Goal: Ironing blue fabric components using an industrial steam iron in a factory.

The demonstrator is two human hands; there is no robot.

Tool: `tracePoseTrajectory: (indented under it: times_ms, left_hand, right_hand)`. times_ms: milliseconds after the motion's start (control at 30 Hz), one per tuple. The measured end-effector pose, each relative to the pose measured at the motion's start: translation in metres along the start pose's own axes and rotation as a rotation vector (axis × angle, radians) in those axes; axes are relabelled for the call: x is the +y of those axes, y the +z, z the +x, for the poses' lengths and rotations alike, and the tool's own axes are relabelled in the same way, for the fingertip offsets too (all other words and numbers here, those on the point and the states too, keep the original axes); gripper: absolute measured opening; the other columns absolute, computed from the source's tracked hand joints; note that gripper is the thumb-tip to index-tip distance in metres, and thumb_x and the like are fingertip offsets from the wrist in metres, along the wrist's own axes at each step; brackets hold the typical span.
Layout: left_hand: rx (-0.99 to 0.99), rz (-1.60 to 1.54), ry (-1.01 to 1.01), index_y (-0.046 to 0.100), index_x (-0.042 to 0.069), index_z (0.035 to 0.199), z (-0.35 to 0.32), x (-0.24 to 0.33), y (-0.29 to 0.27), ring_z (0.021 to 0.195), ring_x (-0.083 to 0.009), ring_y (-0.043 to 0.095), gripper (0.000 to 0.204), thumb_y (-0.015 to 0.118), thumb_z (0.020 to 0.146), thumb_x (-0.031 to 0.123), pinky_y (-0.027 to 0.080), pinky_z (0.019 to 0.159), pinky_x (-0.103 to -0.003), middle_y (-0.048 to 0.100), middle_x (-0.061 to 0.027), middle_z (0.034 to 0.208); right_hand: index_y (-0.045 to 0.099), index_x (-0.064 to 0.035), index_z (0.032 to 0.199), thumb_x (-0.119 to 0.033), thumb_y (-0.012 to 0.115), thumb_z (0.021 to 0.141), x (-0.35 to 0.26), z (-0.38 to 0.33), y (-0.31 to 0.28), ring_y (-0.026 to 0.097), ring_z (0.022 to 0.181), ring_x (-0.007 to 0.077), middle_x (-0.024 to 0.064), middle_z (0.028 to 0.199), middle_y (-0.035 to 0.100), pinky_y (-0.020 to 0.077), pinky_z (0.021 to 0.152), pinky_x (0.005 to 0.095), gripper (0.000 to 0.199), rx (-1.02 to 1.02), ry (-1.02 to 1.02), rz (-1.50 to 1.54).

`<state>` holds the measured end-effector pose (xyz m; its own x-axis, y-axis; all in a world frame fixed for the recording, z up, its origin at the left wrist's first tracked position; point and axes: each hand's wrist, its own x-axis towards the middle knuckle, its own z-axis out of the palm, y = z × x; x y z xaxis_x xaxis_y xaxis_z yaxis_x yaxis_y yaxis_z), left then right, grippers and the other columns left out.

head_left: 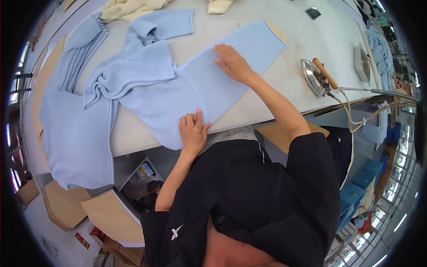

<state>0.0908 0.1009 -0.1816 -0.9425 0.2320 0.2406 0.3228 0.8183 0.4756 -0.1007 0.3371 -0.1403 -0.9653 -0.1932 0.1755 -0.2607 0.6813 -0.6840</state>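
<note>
A light blue knitted sweater (151, 100) is spread on the pale table, one long part stretched out toward the far right. A strip of tan board (275, 31) shows at that part's far end. My right hand (233, 64) lies on the stretched-out knit with its fingers extended. My left hand (193, 133) rests on the sweater's near edge by the table's front, fingers slightly bent and apart, holding nothing that I can see. A clothes iron (316, 78) with a wooden handle sits to the right of my right arm, apart from both hands.
Another light blue knitted garment (80, 133) hangs over the table's front edge at left. Cream knitwear (129, 9) lies at the far side. A metal tray (361, 63) stands at the right, beyond the iron's hose and cord (356, 120). Cardboard boxes (66, 204) sit below left.
</note>
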Motion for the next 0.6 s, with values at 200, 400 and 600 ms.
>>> tracePoseTrajectory:
  times_ms: [200, 400, 600]
  left_hand:
    - [-0.049, -0.02, -0.058, 0.059, 0.003, 0.134, -0.008, -0.004, -0.011, 0.087, -0.0265, 0.044, 0.055, 0.077, 0.087, 0.025, 0.039, 0.082, -0.039, 0.049, -0.0098, 0.1]
    - [-0.038, -0.012, -0.029, 0.06, 0.003, 0.136, 0.001, -0.002, -0.001, 0.085, -0.0261, 0.044, 0.059, 0.079, 0.085, 0.024, 0.039, 0.082, -0.039, 0.049, -0.0099, 0.097]
    - [-0.076, 0.008, 0.019, 0.061, 0.003, 0.136, -0.003, -0.008, -0.002, 0.084, -0.0257, 0.045, 0.06, 0.081, 0.083, 0.022, 0.04, 0.08, -0.039, 0.049, -0.0105, 0.094]
  right_hand:
    - [0.046, -0.0119, 0.153, -0.041, 0.05, 0.105, 0.083, -0.036, -0.042, 0.023, 0.154, 0.0286, 0.0133, 0.164, 0.033, 0.0155, 0.126, 0.0454, 0.055, -0.043, -0.376, -0.43]
    - [0.037, -0.0137, 0.159, -0.045, 0.038, 0.108, 0.112, -0.021, -0.042, 0.012, 0.158, 0.0293, 0.0119, 0.17, 0.02, 0.0047, 0.128, 0.0514, 0.06, -0.107, -0.312, -0.5]
    - [0.035, -0.0108, 0.159, -0.045, 0.036, 0.109, 0.149, -0.004, -0.051, 0.012, 0.158, 0.0291, 0.0125, 0.17, 0.02, 0.0059, 0.128, 0.0486, 0.06, -0.013, -0.201, -0.545]
